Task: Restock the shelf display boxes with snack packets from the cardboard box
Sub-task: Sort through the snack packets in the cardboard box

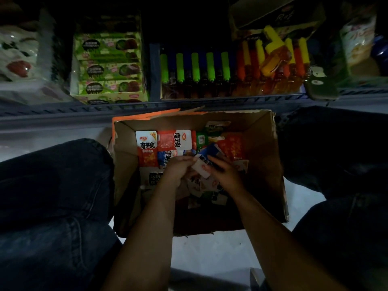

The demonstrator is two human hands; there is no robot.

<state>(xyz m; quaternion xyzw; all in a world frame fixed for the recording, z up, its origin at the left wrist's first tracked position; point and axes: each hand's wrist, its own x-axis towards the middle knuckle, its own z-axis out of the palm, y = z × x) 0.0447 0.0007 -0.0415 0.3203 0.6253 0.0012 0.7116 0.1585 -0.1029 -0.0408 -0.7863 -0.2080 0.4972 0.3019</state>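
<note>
Two bare forearms reach forward from the bottom edge between dark-trousered knees; the left hand point(175, 172) and the right hand point(225, 175) meet over an open cardboard box point(264, 164) on the pale floor; together they hold a small white packet point(202, 168), the left hand's fingers curled round its near-left end and the right hand's thumb and fingers pinching its right side; the packet sits just above the heap, inside the box.

The box holds a loose pile of snack packets point(165, 141): red-and-white ones lie flat along the far left, a green one and a blue one sit near the middle, an orange-red one lies to the right, and more lie half hidden under the hands; the near part of the box floor is in shadow and cannot be made out.

Beyond the box runs a dark shelf edge point(126, 110); on the shelf stands a green display box point(109, 59) stacked with flat green packs; beside it a row of green-capped sticks point(195, 68), then orange and yellow ones point(273, 59) in another tray; a pale bag point(19, 57) lies far left; the picture is dim and blurred there.
</note>
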